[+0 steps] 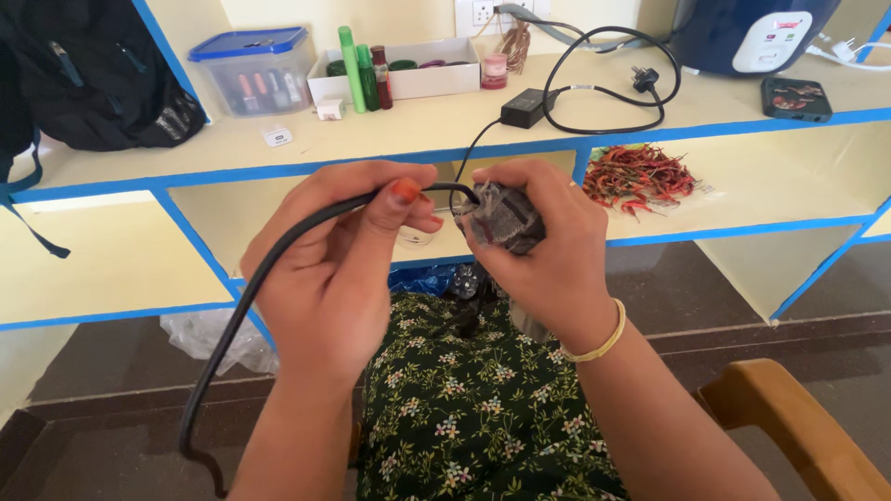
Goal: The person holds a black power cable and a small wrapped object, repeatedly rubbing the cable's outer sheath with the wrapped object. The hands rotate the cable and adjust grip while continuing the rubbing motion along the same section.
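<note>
I see my left hand [339,269] closed around a thick black cable [246,311], thumb and forefinger pinching it just short of where it meets the thing in my other hand; the thumbnail carries orange polish. From that pinch the cable runs down and away to the left in a long arc, ending in a small kink low beside my left forearm. My right hand [548,246] is wrapped shut around a dark, blocky adapter [506,221], which sits between the fingertips and the palm with a grey, worn-looking face turned toward me; the two hands are almost touching, and the cable bridges the short gap between them. A thin yellow bangle [599,345] rings the right wrist. Below both grips lies my lap in a dark green floral fabric [464,408], and something dark hangs just under the adapter, too hidden to make out. Beyond the hands stands a cream shelf with blue edging [371,139]; directly past the right grip, on its top, rests a second black power brick [524,107] with a looped cord. Further right of that grip, on the lower shelf, lies a heap of dried red chillies [640,176]. Past the left grip are a clear box with a blue lid [252,70] and a white tray of bottles [408,70]. A wooden chair arm [789,417] shows low to the right.
</note>
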